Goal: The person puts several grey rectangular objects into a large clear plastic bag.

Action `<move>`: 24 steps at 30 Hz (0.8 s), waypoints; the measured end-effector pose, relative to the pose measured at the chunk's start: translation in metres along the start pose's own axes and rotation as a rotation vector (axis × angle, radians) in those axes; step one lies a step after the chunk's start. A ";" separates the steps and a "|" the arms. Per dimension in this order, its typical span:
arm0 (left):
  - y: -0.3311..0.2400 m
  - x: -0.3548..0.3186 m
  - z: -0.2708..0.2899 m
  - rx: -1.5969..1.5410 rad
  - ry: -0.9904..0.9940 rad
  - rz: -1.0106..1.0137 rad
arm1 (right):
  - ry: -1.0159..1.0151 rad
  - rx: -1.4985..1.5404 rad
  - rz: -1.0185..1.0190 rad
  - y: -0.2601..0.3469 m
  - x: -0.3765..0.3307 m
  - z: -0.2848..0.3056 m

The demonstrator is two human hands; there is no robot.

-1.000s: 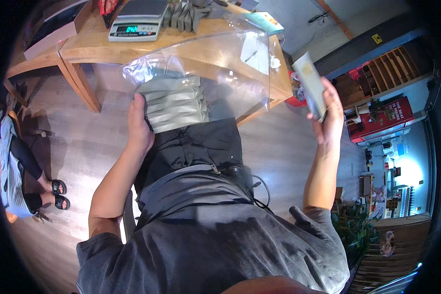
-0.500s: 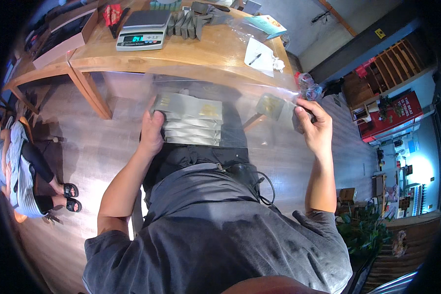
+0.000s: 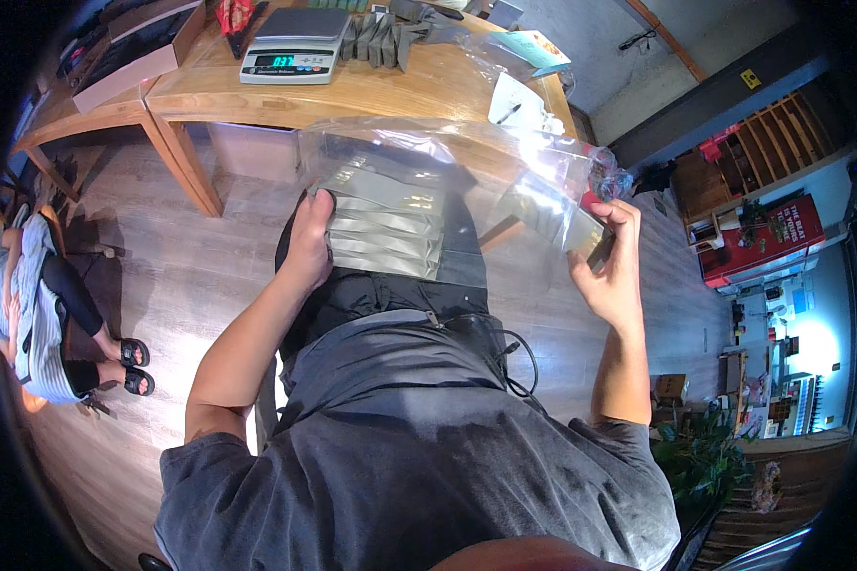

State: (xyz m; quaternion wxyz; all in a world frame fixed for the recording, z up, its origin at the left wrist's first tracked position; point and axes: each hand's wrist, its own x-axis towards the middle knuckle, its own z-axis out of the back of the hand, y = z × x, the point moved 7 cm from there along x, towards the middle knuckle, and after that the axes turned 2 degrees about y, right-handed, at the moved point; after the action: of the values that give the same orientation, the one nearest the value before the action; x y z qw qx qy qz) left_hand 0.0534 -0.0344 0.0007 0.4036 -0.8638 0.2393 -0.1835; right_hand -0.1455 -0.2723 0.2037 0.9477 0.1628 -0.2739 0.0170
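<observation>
A large clear plastic bag (image 3: 467,162) stretches between my two hands, above my lap. At its left end a neat stack of flat silver-grey packets (image 3: 386,233) with small gold print is inside or behind the film; which one I cannot tell. My left hand (image 3: 307,249) is closed on the left edge of this stack, thumb uppermost. Out to the right, my right hand (image 3: 614,271) pinches a single grey packet (image 3: 594,240) between thumb and fingers. Part of that packet lies behind the shiny film, and the fingers' far side is hidden.
Ahead stands a wooden table (image 3: 219,107) with a digital scale (image 3: 290,59), several grey packets (image 3: 376,40), a white paper (image 3: 516,100) with a pen, and an open carton (image 3: 129,62). A seated person (image 3: 43,305) is at the left. Potted greenery (image 3: 700,457) stands at the right.
My right hand has tilted and lowered slightly, showing more of its packet. The stack has tipped and slid a little right with my left hand. The film has bunched up and its glare shifted.
</observation>
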 end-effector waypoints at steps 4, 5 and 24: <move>0.014 0.006 0.007 -0.097 0.008 0.063 | 0.164 -0.083 -0.025 0.008 -0.003 -0.001; 0.018 0.007 0.007 -0.127 0.016 0.092 | 0.154 -0.129 -0.029 0.003 -0.005 0.002; 0.016 0.003 -0.005 0.016 0.160 -0.011 | 0.297 -0.146 0.109 -0.014 -0.003 -0.043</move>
State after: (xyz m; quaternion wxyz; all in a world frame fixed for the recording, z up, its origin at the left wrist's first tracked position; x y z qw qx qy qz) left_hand 0.0496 -0.0480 -0.0084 0.3892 -0.8444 0.2645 -0.2559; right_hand -0.1242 -0.2712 0.1634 0.9847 0.0739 -0.1399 0.0724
